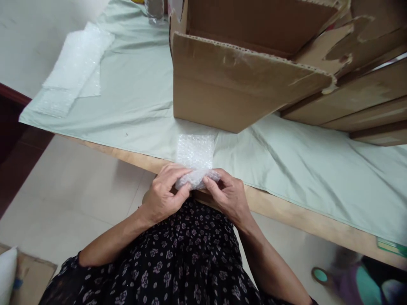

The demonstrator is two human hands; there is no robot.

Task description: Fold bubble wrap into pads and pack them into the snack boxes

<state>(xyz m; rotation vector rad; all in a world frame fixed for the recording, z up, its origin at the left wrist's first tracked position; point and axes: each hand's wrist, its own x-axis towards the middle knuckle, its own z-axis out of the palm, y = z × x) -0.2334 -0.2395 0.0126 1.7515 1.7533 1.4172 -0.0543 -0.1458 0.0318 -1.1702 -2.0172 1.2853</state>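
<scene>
At the table's front edge, both hands grip a rolled bundle of clear bubble wrap (197,178). My left hand (167,188) has its fingers and thumb around the bundle's left end. The right end is pinched by my right hand (230,195), thumb on top. A flat square part of the bubble wrap (195,149) extends from the bundle onto the pale green cloth. Whatever may be inside the bundle cannot be made out.
An open cardboard box (222,93) stands just beyond the hands. More cardboard boxes (359,101) are at the right. Bubble wrap sheets (74,63) lie at the back left. The wooden table edge (286,210) runs across the front.
</scene>
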